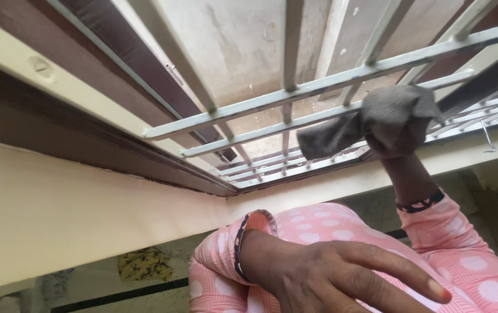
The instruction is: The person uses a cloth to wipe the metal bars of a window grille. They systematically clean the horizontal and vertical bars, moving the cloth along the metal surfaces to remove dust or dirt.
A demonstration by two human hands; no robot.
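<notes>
— What's in view, left to right?

— My left hand (341, 275), open with fingers spread, holds nothing, low at centre. My right hand (396, 130) is clenched round a grey cloth (370, 122), pressed against the white window grille (295, 93) near its right end.

— Which step?

— Wiping the bars, I'd judge; next means sliding along a rail. The cloth's long axis runs along the bars, loose tail pointing left.

A home: barred window grille (295, 93) set in a cream-painted wall (58, 214)
</notes>
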